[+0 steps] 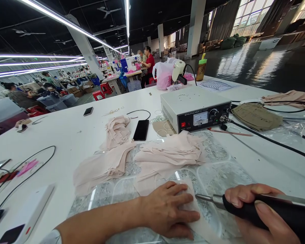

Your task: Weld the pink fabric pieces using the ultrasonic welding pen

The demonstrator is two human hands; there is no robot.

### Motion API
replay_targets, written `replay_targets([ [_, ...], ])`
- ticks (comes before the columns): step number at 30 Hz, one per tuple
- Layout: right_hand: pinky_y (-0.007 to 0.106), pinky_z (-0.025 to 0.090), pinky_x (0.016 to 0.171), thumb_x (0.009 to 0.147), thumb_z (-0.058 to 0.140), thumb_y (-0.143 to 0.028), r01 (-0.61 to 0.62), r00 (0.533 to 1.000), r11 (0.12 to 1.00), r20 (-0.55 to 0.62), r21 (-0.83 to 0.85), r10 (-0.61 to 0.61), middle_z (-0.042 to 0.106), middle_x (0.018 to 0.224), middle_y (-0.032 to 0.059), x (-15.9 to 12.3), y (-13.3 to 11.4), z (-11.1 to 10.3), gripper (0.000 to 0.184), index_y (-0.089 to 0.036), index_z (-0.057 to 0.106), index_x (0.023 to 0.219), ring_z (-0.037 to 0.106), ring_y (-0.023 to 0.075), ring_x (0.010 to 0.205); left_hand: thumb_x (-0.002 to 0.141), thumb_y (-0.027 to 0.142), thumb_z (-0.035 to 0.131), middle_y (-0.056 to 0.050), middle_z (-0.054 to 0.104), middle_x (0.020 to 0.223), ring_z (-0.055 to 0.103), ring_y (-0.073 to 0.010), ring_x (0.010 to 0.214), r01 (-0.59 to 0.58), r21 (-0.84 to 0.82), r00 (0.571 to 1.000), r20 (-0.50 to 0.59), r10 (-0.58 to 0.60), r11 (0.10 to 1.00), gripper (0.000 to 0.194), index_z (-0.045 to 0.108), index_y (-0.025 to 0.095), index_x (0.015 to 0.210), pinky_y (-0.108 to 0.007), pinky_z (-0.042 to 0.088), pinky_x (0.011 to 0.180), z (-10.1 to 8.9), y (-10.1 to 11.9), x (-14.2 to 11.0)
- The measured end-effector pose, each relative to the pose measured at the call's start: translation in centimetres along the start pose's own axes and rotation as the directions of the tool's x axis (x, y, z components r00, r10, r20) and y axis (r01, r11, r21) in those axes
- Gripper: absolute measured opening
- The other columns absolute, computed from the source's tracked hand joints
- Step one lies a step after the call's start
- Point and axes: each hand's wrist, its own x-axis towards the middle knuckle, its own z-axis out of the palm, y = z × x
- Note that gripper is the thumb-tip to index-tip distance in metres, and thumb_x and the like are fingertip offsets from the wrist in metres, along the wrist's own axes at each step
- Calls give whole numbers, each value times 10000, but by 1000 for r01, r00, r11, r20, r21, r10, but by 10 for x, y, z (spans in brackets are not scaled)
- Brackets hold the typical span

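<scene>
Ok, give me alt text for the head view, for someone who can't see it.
The left hand presses a pale fabric piece flat on a white table, while the right hand grips a black-handled tool whose metal tip points at it. Behind lie pink fabric piles, a phone and a white control box.

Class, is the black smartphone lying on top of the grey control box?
No, the black smartphone lies flat on the white table, left of the grey control box.
</scene>
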Motion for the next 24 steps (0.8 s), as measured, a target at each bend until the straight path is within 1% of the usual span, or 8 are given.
replay_targets([
  [3,377,529,542,730,741,-400,-7,997,1000,80,-8,7,434,711,-11,-2,2,-13,245,-289,555,842,484,178,604,953,647,477,-65,608,1199,484,-295,1270,-1,-4,1000,19,1,1000,492,620,249,1203,-391,414,1006,-4,0,1],
  [5,419,531,542,693,766,-444,7,992,999,130,-46,-1,457,720,-2,-2,2,-17,300,-288,554,838,509,203,618,964,641,454,-65,608,1206,485,-292,1260,-3,-9,1000,19,3,1000,488,627,243,1188,-386,411,1003,-6,1,3],
  [8,445,537,548,643,796,-475,24,988,997,155,-75,-12,483,734,8,-1,0,-17,362,-288,556,839,542,229,648,972,638,437,-65,616,1191,497,-290,1235,-5,-15,1000,15,5,1000,488,637,238,1169,-385,409,994,-8,1,4],
  [11,444,542,550,638,801,-480,28,988,997,156,-76,-16,487,732,7,0,-2,-12,373,-287,555,841,550,229,651,973,638,436,-63,619,1178,501,-295,1225,-10,-13,1000,7,10,1000,493,638,234,1172,-386,414,978,-8,1,4],
  [14,422,543,542,677,787,-450,37,989,997,147,-74,-26,484,720,-1,-2,-4,-5,327,-284,555,838,534,206,619,974,634,439,-70,614,1194,490,-298,1242,-13,-7,1000,13,13,1000,495,633,231,1186,-385,410,983,-7,0,3],
  [17,351,547,532,763,724,-368,76,991,995,118,-60,-69,471,684,-16,-7,-5,0,206,-272,552,825,483,153,565,963,644,455,-73,612,1201,497,-302,1240,-15,1,1000,9,15,1000,501,630,234,1191,-392,412,987,-5,0,3],
  [20,293,555,544,818,658,-299,106,983,994,155,-42,-98,475,664,-21,-10,-4,0,115,-261,551,834,460,126,552,953,649,472,-67,610,1195,506,-301,1235,-14,6,1000,-7,14,1000,496,633,239,1183,-392,421,980,-5,0,2],
  [24,315,561,542,829,653,-280,135,971,989,207,-67,-119,497,670,-16,-8,-4,-3,94,-269,560,834,482,137,556,959,635,475,-66,609,1200,499,-299,1248,-15,2,1000,-6,15,1000,483,628,235,1185,-389,428,974,-6,0,2],
])
